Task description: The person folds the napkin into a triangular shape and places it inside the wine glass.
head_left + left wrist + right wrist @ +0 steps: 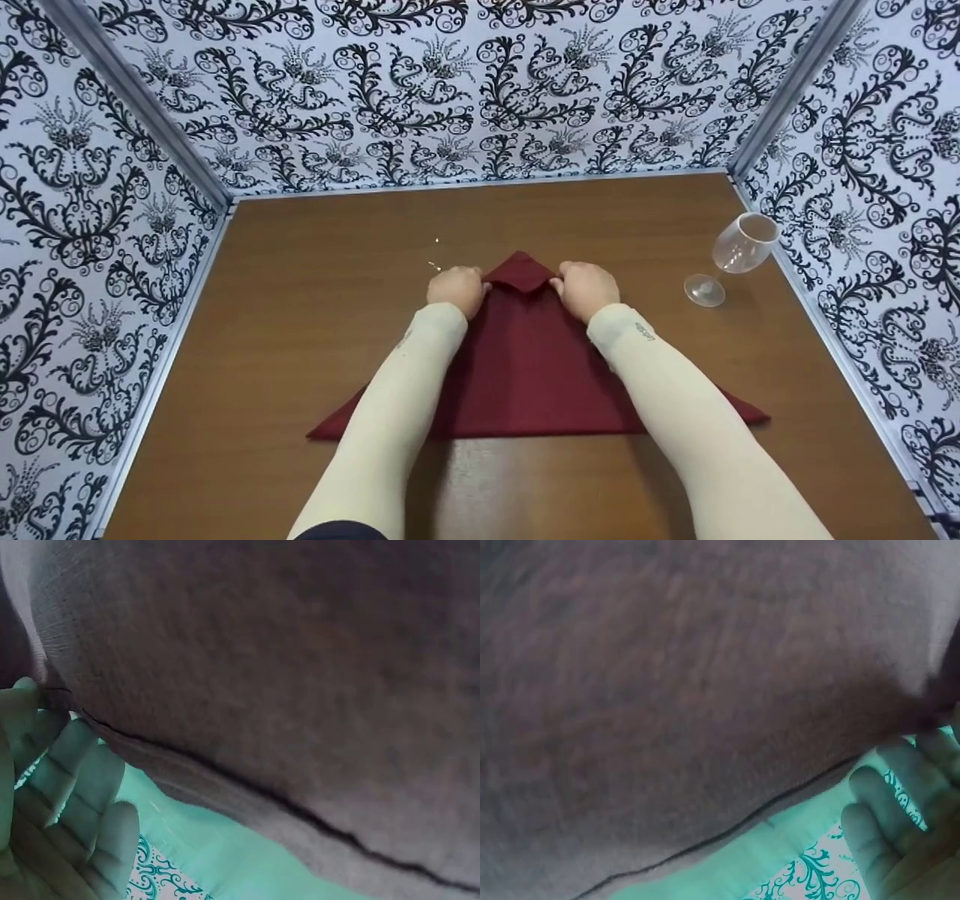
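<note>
A dark red cloth napkin lies on the table, folded into a wide triangle with its long edge toward the person. At the far corner a small flap is turned down over the cloth. My left hand pinches the left edge just beside this flap, thumb toward the fold. Opposite it, my right hand pinches the right edge the same way. Close-up cloth fills most of the left wrist view, with fingertips at its edge. The right wrist view shows fingers under the cloth's hemmed border.
A clear stemmed glass stands on the wooden table, right of the right hand. Small bright specks show on the tabletop beyond the left hand. Patterned walls enclose the table at the back and both sides.
</note>
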`<control>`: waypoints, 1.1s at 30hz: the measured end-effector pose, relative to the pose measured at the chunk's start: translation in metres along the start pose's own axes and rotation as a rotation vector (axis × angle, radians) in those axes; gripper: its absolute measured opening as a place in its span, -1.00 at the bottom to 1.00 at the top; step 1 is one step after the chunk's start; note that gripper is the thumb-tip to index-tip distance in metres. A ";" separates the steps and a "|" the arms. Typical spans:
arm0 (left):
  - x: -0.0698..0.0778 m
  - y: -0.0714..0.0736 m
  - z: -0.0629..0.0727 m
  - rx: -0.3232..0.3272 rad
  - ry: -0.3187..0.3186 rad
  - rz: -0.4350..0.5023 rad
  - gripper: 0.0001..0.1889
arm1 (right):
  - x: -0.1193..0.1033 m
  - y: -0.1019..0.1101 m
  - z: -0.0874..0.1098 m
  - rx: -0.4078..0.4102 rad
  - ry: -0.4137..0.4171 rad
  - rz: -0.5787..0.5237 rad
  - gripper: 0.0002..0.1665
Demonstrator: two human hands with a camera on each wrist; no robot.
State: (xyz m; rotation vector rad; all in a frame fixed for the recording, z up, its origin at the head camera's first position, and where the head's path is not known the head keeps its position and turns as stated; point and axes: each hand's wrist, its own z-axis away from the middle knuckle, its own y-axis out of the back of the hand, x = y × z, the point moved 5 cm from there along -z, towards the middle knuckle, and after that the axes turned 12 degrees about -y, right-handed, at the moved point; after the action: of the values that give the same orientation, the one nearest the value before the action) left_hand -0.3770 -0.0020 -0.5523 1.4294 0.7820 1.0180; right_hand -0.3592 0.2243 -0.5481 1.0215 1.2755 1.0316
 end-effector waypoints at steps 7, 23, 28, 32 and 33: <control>0.008 0.003 0.003 -0.007 -0.100 0.028 -0.72 | -0.004 -0.002 0.004 0.031 0.141 0.119 -0.67; 0.009 0.000 0.004 -0.062 -0.206 0.078 -0.62 | -0.001 -0.003 0.007 0.000 0.223 0.095 -0.58; 0.010 -0.002 0.004 -0.117 -0.185 0.092 -0.51 | -0.001 -0.005 0.009 -0.034 0.211 0.100 -0.54; 0.010 -0.004 0.004 -0.140 -0.169 0.072 -0.48 | -0.001 -0.008 0.010 -0.067 0.214 0.120 -0.52; 0.010 -0.004 0.004 -0.139 -0.168 0.065 -0.48 | -0.001 -0.008 0.010 -0.075 0.208 0.115 -0.52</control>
State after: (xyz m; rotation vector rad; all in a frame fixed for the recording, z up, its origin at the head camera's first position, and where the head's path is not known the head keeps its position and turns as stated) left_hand -0.3690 0.0058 -0.5544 1.4074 0.5359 0.9686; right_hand -0.3493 0.2216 -0.5553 0.9580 1.3462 1.2918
